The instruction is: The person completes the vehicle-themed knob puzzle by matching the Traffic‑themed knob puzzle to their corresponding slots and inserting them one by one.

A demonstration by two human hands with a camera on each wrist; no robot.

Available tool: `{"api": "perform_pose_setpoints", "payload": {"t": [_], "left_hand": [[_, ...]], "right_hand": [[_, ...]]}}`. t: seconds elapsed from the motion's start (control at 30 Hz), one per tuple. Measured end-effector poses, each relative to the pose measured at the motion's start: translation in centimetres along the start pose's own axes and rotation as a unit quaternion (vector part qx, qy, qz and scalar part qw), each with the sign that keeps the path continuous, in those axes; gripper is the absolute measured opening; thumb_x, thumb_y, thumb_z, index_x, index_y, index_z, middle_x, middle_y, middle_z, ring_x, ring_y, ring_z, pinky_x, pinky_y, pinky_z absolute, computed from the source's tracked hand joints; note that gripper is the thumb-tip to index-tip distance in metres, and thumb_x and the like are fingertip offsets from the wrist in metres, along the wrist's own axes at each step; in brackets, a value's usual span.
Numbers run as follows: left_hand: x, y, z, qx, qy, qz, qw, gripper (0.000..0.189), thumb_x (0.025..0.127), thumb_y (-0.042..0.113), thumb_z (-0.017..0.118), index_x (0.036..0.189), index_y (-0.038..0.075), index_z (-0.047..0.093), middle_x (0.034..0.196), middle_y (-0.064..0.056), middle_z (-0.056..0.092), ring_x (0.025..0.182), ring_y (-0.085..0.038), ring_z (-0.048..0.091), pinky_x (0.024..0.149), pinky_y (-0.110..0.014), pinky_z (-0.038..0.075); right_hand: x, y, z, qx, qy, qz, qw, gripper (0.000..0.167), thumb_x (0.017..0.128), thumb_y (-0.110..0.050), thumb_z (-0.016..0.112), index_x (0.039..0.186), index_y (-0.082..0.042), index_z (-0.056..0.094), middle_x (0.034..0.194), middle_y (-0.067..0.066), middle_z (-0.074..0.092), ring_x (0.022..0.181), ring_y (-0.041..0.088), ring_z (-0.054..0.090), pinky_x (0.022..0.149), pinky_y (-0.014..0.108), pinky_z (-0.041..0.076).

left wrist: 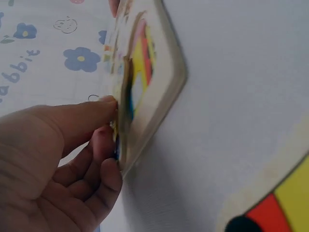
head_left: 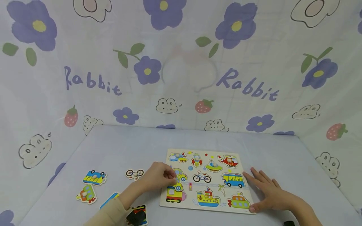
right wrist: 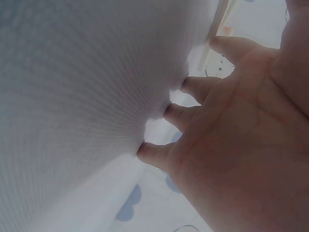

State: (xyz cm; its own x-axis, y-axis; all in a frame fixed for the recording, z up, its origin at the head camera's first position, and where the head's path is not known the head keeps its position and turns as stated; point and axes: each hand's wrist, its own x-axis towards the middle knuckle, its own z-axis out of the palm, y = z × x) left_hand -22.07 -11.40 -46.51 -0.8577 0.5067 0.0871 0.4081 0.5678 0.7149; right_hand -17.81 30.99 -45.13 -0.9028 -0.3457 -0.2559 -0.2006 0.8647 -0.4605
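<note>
In the head view, the left hand (head_left: 158, 176) is over the left side of a wooden picture puzzle board (head_left: 203, 194). Its thumb and fingers pinch a thin yellow car piece (head_left: 178, 187), which overlaps the printed car and train pictures. From the left wrist view, this piece (left wrist: 126, 96) is seen edge-on, close over the board, its face mostly hidden. Fingers spread, the right hand (head_left: 270, 194) rests at the board's right edge, its thumb at the near right corner. Plane (head_left: 178, 158), rocket (head_left: 196, 160) and flying saucer (head_left: 214, 166) pieces with knobs sit in the board's top part.
Loose pieces lie left of the board: a bus (head_left: 95, 177), a submarine (head_left: 86, 194), a bicycle (head_left: 134, 174), a partly covered blue-and-yellow piece (head_left: 110, 200) and a train-like piece (head_left: 141, 213) under a dark object. A patterned curtain (head_left: 181, 88) hangs behind the table.
</note>
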Motion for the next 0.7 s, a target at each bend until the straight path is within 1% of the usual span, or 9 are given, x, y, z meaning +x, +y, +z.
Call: {"api": "perform_pose_setpoints", "payload": {"t": [0.1,0.2,0.43,0.7], "left_hand": [[0.06,0.07,-0.27,-0.014,-0.012,0.001,0.9998,0.003,0.085,0.013,0.077,0.087,0.011,0.076,0.073,0.012,0.064,0.066,-0.007,0.059,0.063,-0.025,0.051],[0.18,0.14,-0.33,-0.014,-0.01,-0.003,0.9998,0.003,0.085,0.012,0.077,0.088,0.01,0.076,0.074,0.012,0.064,0.067,-0.008,0.059,0.063,-0.025,0.051],[0.46,0.2,-0.08,-0.003,0.006,-0.008,0.9999,0.004,0.086,0.013,0.077,0.088,0.01,0.077,0.073,0.013,0.064,0.067,-0.007,0.058,0.063,-0.025,0.05],[0.73,0.16,0.1,-0.014,0.028,-0.017,0.9994,0.004,0.084,0.012,0.078,0.086,0.009,0.077,0.073,0.011,0.066,0.067,-0.008,0.058,0.061,-0.025,0.049]], "right_hand": [[0.02,0.04,-0.03,0.006,-0.002,-0.001,1.0,0.116,0.061,-0.054,0.087,0.155,-0.014,0.031,0.158,0.028,0.007,0.14,0.053,-0.006,0.097,0.077,-0.007],[0.01,0.09,0.0,0.01,-0.004,0.0,0.9999,0.116,0.062,-0.052,0.087,0.155,-0.014,0.031,0.159,0.027,0.006,0.14,0.053,-0.006,0.097,0.077,-0.007],[0.14,0.38,0.22,0.012,-0.007,0.006,0.9999,0.117,0.061,-0.054,0.087,0.155,-0.014,0.031,0.159,0.026,0.006,0.141,0.052,-0.007,0.097,0.076,-0.008],[0.21,0.38,0.1,0.007,-0.004,0.007,0.9999,0.117,0.06,-0.054,0.087,0.155,-0.014,0.03,0.159,0.026,0.006,0.141,0.052,-0.007,0.097,0.076,-0.008]]}}
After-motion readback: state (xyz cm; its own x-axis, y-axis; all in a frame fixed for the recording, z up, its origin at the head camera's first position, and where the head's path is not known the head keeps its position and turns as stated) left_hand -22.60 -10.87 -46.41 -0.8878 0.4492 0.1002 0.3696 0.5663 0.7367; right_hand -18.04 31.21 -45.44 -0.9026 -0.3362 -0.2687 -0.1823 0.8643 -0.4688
